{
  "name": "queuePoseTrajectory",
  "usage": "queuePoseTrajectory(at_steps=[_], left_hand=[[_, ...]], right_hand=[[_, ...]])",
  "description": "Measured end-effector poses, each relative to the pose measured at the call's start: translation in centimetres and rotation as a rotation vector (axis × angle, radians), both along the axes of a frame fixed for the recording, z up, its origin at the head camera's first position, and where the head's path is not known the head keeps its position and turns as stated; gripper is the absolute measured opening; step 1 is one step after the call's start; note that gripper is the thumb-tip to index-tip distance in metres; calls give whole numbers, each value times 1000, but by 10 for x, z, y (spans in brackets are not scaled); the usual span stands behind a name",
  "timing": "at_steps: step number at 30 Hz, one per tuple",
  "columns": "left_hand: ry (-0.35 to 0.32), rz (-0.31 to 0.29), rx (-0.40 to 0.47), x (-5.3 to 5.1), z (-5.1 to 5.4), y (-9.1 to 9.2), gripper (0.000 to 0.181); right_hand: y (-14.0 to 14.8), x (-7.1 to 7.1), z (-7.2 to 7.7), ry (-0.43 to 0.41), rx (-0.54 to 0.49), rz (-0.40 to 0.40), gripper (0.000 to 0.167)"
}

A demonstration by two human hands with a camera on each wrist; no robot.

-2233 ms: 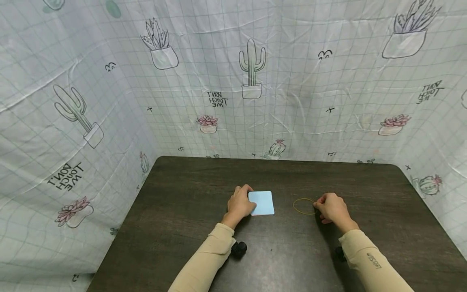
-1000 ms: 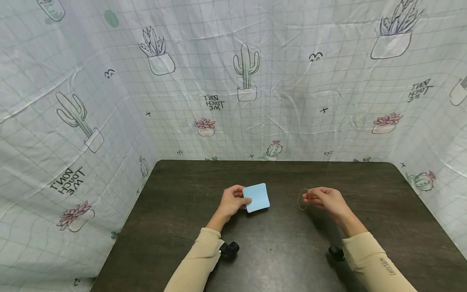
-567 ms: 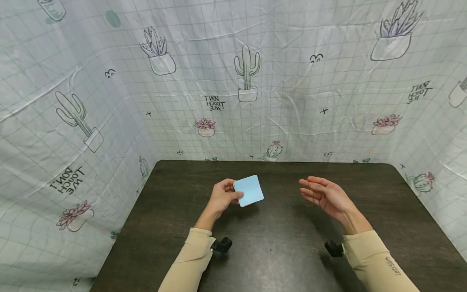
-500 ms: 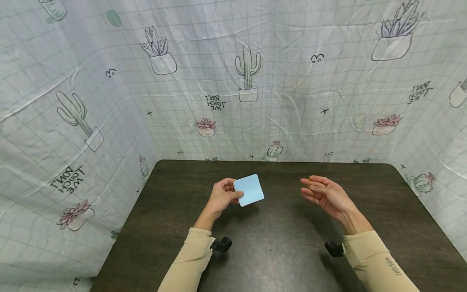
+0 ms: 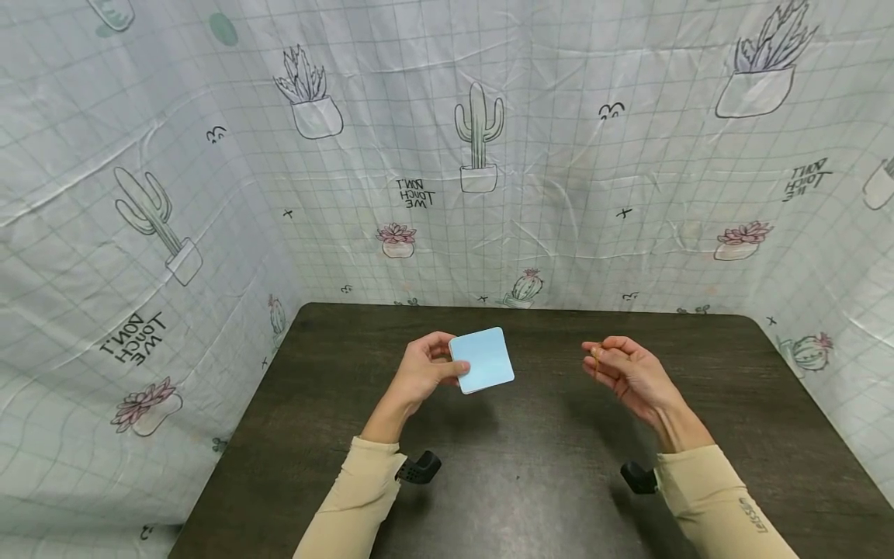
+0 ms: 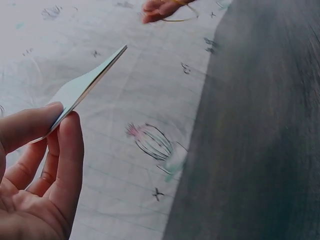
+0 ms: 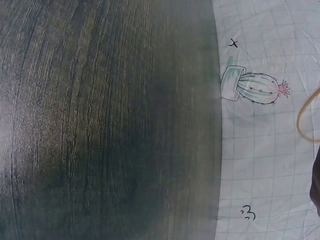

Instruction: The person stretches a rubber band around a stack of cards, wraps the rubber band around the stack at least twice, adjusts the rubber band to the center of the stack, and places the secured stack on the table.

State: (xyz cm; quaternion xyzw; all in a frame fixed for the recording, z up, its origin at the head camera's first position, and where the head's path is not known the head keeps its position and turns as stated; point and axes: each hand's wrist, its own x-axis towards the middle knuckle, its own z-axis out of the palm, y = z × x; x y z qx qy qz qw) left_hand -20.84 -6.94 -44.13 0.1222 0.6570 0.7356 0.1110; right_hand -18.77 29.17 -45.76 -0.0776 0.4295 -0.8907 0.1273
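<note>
A thin stack of light-blue square cards [image 5: 483, 359] is pinched by my left hand [image 5: 422, 373] at its left edge, raised above the table. In the left wrist view my left hand [image 6: 45, 170] has its thumb on one face of the cards [image 6: 82, 87] and the fingers behind. To the right, my right hand [image 5: 639, 380] holds a thin yellow band [image 5: 596, 359] between thumb and fingers, apart from the cards. The band [image 6: 182, 20] hangs as a loop in the left wrist view. The right wrist view shows part of the band [image 7: 300, 120] at its right edge.
A dark wooden table [image 5: 517, 505] lies below both hands. White gridded cloth [image 5: 559, 194] printed with cacti hangs behind the table and on both sides. Each wrist carries a small black device, the left one [image 5: 421, 467] and the right one [image 5: 639, 477].
My left hand has lifted the cards off the table and tilted them. My right hand has raised the yellow band from the table and turned, showing more of the palm.
</note>
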Motion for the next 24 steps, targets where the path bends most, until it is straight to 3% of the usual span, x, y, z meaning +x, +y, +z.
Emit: queuePoseTrajectory(at_steps=[11, 16, 24], left_hand=[[51, -80, 19, 15, 22, 3, 39], [62, -87, 13, 17, 26, 4, 39], [60, -76, -1, 14, 21, 4, 39]], right_hand=[[-5, 5, 4, -19, 136, -106, 23], [-6, 4, 3, -24, 182, -73, 26], [-7, 3, 3, 99, 198, 14, 27]])
